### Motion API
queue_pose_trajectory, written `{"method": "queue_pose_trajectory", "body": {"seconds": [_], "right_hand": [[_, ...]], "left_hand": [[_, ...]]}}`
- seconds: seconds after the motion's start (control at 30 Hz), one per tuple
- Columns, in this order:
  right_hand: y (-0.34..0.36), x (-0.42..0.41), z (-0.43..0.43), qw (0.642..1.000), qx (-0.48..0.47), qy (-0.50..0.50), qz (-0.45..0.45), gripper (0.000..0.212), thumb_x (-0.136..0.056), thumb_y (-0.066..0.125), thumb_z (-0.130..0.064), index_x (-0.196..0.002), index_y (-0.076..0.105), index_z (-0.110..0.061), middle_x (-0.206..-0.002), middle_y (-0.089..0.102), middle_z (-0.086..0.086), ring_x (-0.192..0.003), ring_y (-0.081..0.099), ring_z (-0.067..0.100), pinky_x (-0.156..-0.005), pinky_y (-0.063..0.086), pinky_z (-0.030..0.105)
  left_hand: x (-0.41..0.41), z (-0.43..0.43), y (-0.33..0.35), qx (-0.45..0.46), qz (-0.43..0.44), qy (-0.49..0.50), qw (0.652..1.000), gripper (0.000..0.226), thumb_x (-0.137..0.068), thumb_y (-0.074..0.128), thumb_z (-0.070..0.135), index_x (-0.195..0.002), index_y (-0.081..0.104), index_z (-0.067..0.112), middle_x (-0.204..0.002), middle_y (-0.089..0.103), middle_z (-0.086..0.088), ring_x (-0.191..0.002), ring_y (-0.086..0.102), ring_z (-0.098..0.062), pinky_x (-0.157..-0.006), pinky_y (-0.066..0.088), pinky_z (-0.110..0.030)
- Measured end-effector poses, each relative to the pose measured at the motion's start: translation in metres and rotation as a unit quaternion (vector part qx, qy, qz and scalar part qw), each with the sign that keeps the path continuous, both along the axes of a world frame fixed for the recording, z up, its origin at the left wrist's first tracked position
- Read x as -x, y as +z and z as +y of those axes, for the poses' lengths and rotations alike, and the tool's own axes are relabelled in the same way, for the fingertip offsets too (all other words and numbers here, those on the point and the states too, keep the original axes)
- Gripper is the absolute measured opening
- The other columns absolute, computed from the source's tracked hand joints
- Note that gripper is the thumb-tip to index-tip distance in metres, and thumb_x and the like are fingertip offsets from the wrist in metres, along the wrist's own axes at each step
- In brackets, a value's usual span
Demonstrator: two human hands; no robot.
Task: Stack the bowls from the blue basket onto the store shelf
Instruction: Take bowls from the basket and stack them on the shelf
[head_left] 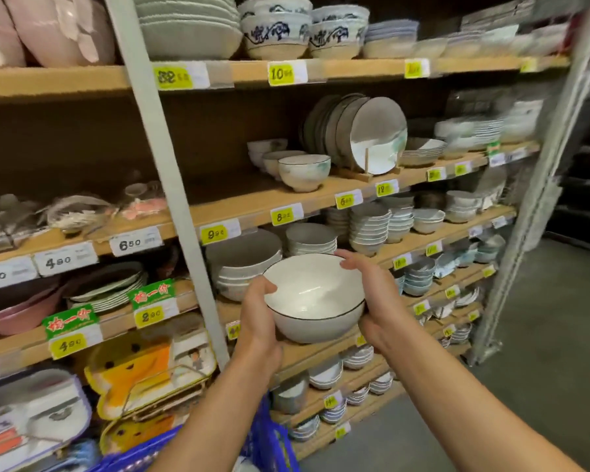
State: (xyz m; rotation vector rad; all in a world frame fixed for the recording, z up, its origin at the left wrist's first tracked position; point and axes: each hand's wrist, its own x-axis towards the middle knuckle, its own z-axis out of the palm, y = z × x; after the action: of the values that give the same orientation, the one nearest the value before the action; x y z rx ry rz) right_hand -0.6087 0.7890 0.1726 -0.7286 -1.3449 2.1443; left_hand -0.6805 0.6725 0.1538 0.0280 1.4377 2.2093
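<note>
A large white bowl point(315, 296) with a thin dark rim is held in the air in front of the wooden shelf point(321, 349). My left hand point(258, 313) grips its left side with the thumb over the rim. My right hand point(372, 294) holds its right side, fingers curled over the far rim. Just behind it, a stack of similar large white bowls point(241, 264) sits on the shelf. The blue basket point(273, 434) shows at the bottom, partly hidden by my forearms; what it holds is hidden.
Shelves of stacked bowls and plates fill the wall, with yellow price tags on the edges. A grey upright post point(171, 185) runs left of the bowl stack. Upright plates in a wooden rack point(372, 137) stand one shelf up. Grey floor point(542, 335) lies to the right.
</note>
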Motion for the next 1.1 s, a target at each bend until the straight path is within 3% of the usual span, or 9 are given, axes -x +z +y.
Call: {"method": "queue_pose_trajectory", "body": {"seconds": [0.13, 0.33, 0.5, 0.7, 0.83, 0.9, 0.97, 1.03, 1.1], "right_hand": [[0.009, -0.021, 0.060, 1.000, 0.000, -0.005, -0.009, 0.023, -0.084, 0.051, -0.011, -0.096, 0.069, -0.020, -0.100, 0.069, 0.007, -0.085, 0.062, 0.027, -0.061, 0.049, 0.031], [0.009, -0.025, 0.119, 0.999, 0.002, -0.034, -0.006, 0.027, -0.083, 0.045, -0.003, -0.091, 0.066, -0.018, -0.096, 0.067, 0.009, -0.082, 0.059, 0.026, -0.056, 0.043, 0.028], [0.015, -0.005, 0.162, 0.999, 0.024, -0.024, -0.009, 0.040, -0.082, 0.037, 0.002, -0.100, 0.067, -0.015, -0.091, 0.068, 0.007, -0.081, 0.060, 0.028, -0.063, 0.048, 0.032], [0.026, 0.047, 0.205, 0.999, 0.017, 0.035, -0.005, 0.048, -0.077, 0.034, 0.007, -0.103, 0.070, -0.009, -0.097, 0.073, 0.011, -0.083, 0.066, 0.030, -0.069, 0.054, 0.035], [0.045, 0.087, 0.239, 0.989, -0.006, 0.145, -0.027, 0.052, -0.076, 0.033, 0.008, -0.115, 0.066, -0.002, -0.114, 0.068, 0.020, -0.104, 0.064, 0.038, -0.083, 0.054, 0.039], [0.052, 0.104, 0.253, 0.981, -0.018, 0.190, -0.047, 0.045, -0.079, 0.034, 0.007, -0.107, 0.068, -0.003, -0.106, 0.070, 0.021, -0.092, 0.068, 0.036, -0.078, 0.057, 0.039], [0.056, 0.118, 0.264, 0.975, -0.019, 0.212, -0.059, 0.036, -0.082, 0.037, 0.005, -0.102, 0.066, 0.000, -0.096, 0.071, 0.020, -0.078, 0.070, 0.033, -0.067, 0.060, 0.036], [0.058, 0.126, 0.269, 0.972, -0.020, 0.220, -0.076, 0.029, -0.083, 0.044, 0.000, -0.106, 0.061, 0.001, -0.096, 0.067, 0.020, -0.079, 0.066, 0.033, -0.070, 0.058, 0.036], [0.058, 0.130, 0.272, 0.977, 0.004, 0.206, -0.050, 0.019, -0.082, 0.051, -0.005, -0.098, 0.062, -0.002, -0.088, 0.069, 0.018, -0.074, 0.068, 0.032, -0.065, 0.058, 0.036]], "left_hand": [[-0.020, 0.062, 0.005, -0.005, -0.006, -0.002, 1.000, 0.029, -0.076, 0.045, 0.024, -0.094, 0.067, 0.019, -0.073, 0.076, -0.003, -0.068, 0.067, -0.027, -0.048, 0.052, -0.028], [-0.029, 0.132, 0.017, 0.004, 0.007, 0.031, 0.999, 0.028, -0.081, 0.046, 0.025, -0.101, 0.064, 0.016, -0.098, 0.071, -0.013, -0.085, 0.064, -0.033, -0.067, 0.050, -0.035], [-0.013, 0.163, 0.023, 0.018, 0.031, 0.008, 0.999, 0.017, -0.085, 0.048, 0.027, -0.093, 0.062, 0.021, -0.080, 0.073, -0.002, -0.077, 0.063, -0.023, -0.055, 0.049, -0.027], [0.045, 0.182, 0.031, 0.024, 0.052, -0.054, 0.997, 0.018, -0.086, 0.051, 0.032, -0.101, 0.062, 0.027, -0.104, 0.071, -0.007, -0.095, 0.066, -0.030, -0.073, 0.057, -0.044], [0.094, 0.189, 0.046, -0.004, 0.012, -0.166, 0.986, 0.034, -0.078, 0.054, 0.030, -0.108, 0.069, 0.023, -0.107, 0.074, -0.009, -0.094, 0.068, -0.035, -0.067, 0.056, -0.047], [0.110, 0.194, 0.050, -0.011, -0.010, -0.228, 0.974, 0.037, -0.068, 0.058, 0.033, -0.099, 0.076, 0.023, -0.104, 0.075, -0.011, -0.086, 0.071, -0.035, -0.068, 0.056, -0.050], [0.120, 0.200, 0.051, -0.023, -0.032, -0.252, 0.967, 0.047, -0.066, 0.059, 0.032, -0.110, 0.072, 0.021, -0.109, 0.072, -0.015, -0.090, 0.070, -0.039, -0.070, 0.055, -0.054], [0.123, 0.206, 0.051, -0.023, -0.037, -0.235, 0.971, 0.056, -0.065, 0.058, 0.031, -0.119, 0.065, 0.020, -0.112, 0.071, -0.016, -0.101, 0.065, -0.042, -0.074, 0.054, -0.058], [0.124, 0.213, 0.051, -0.025, -0.030, -0.189, 0.981, 0.057, -0.064, 0.056, 0.029, -0.119, 0.066, 0.020, -0.108, 0.073, -0.015, -0.104, 0.063, -0.043, -0.075, 0.053, -0.059]]}}
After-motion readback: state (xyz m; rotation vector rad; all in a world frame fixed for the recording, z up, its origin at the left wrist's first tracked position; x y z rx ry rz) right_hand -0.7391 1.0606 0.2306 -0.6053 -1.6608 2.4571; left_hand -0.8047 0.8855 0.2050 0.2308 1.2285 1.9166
